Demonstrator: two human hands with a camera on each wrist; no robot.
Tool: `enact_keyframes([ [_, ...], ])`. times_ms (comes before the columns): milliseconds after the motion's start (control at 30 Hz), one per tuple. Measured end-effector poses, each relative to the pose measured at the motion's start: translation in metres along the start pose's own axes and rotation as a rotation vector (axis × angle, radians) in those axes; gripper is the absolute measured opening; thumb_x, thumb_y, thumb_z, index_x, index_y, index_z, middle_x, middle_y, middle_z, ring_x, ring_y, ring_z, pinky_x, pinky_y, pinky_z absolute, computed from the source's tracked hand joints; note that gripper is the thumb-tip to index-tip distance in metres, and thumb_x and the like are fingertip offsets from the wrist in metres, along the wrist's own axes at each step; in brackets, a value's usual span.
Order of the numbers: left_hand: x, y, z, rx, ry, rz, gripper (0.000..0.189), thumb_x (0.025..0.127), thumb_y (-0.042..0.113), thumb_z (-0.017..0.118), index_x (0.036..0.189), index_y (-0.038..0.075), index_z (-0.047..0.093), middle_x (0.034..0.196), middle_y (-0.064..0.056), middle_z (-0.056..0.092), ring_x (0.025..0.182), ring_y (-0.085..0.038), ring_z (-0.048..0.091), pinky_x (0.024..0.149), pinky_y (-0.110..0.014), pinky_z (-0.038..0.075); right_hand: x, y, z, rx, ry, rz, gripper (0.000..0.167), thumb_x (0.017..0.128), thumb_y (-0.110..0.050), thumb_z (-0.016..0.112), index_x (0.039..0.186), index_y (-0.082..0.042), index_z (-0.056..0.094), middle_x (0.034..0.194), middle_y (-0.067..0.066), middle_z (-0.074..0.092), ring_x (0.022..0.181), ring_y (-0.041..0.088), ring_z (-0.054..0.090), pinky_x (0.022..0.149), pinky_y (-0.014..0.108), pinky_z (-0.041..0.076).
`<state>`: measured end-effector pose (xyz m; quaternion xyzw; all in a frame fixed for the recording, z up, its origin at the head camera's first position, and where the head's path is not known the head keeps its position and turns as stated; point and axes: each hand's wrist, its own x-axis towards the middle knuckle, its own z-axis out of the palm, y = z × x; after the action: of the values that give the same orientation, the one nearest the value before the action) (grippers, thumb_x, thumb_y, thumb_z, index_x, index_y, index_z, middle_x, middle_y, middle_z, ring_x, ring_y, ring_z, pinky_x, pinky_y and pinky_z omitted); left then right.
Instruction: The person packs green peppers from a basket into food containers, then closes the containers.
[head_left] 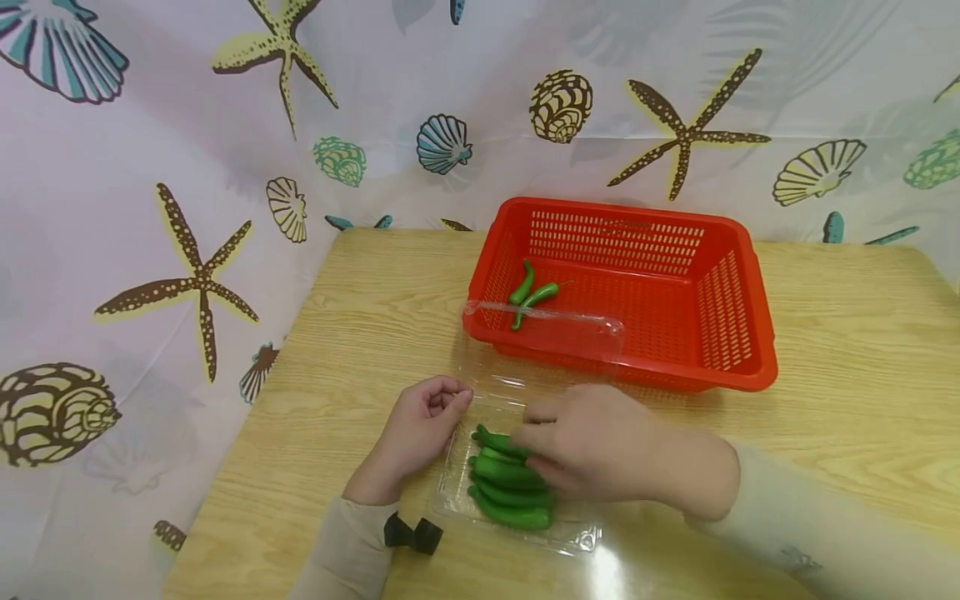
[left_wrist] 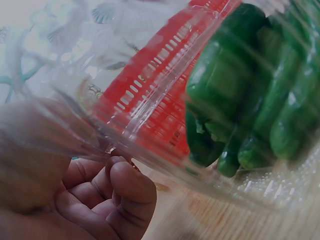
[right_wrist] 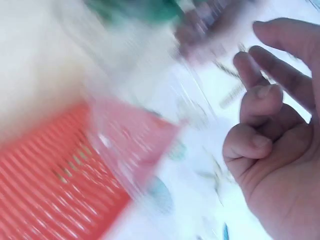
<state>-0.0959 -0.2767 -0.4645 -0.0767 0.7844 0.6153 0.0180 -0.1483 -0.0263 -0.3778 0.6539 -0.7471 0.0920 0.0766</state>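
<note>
Seashell-printed white cloth backs the wood-grain counter. By its back edge I see a red perforated plastic basket. Nearer the left edge, I have the left hand pinching an open clear plastic box; slim green peppers lie inside, under the right hand, fingers loosely apart.

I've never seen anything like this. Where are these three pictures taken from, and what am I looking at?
There is no machine here, just a person's bare hands. The wide picture comes from a camera worn on the head, looking forward and down; the other two come from cameras on each wrist. On the table sit a red basket with two green peppers inside, and an open clear box holding more peppers. The left hand pinches the box's edge. The right hand is over the box's peppers and, in its own wrist picture, appears to hold nothing.
</note>
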Motion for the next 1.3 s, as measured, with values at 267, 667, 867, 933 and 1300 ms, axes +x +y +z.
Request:
enact_keyframes([
  [267,0.0,-0.002,-0.004,0.002,-0.005,-0.007,0.019,0.103,0.015,0.065,0.108,-0.003,0.07,0.079,-0.008,0.061,0.052,-0.01,0.048,0.046,-0.021,0.043,0.036,0.062,-0.066,0.079,0.235,0.129,0.018,0.089,-0.016,0.08,0.106,-0.012,0.076,0.098,-0.001,0.074,0.078,0.012,0.069,0.07,0.031,0.06],
  [667,0.0,-0.005,-0.007,-0.006,-0.017,-0.025,0.019,0.103,0.015,0.066,0.109,-0.002,0.069,0.078,-0.005,0.059,0.052,-0.01,0.049,0.046,-0.021,0.043,0.062,0.164,-0.032,0.11,-0.184,0.463,0.029,0.094,-0.011,0.073,0.123,-0.005,0.071,0.121,0.013,0.074,0.115,0.033,0.068,0.106,0.051,0.052],
  [867,0.001,-0.006,-0.006,-0.006,-0.024,-0.019,0.019,0.103,0.015,0.065,0.11,-0.002,0.069,0.078,-0.005,0.059,0.053,-0.011,0.049,0.046,-0.021,0.043,0.065,0.179,-0.002,0.12,-0.373,0.496,0.031,0.095,-0.009,0.072,0.125,-0.005,0.07,0.121,0.015,0.073,0.116,0.035,0.067,0.107,0.054,0.051],
  [933,0.001,-0.006,-0.006,-0.008,-0.029,-0.018,0.019,0.103,0.015,0.065,0.11,-0.002,0.069,0.078,-0.005,0.059,0.053,-0.012,0.049,0.046,-0.02,0.043,0.065,0.182,0.005,0.113,-0.416,0.513,0.033,0.095,-0.01,0.072,0.127,-0.006,0.069,0.121,0.014,0.073,0.117,0.034,0.066,0.108,0.054,0.05],
  [1300,-0.001,-0.002,-0.009,0.011,-0.021,-0.013,0.02,0.103,0.016,0.065,0.11,-0.002,0.069,0.079,-0.006,0.061,0.054,-0.012,0.049,0.047,-0.021,0.043,0.066,0.184,0.026,0.103,-0.515,0.547,0.013,0.098,-0.011,0.071,0.109,-0.016,0.074,0.104,0.004,0.072,0.104,0.027,0.065,0.106,0.051,0.052],
])
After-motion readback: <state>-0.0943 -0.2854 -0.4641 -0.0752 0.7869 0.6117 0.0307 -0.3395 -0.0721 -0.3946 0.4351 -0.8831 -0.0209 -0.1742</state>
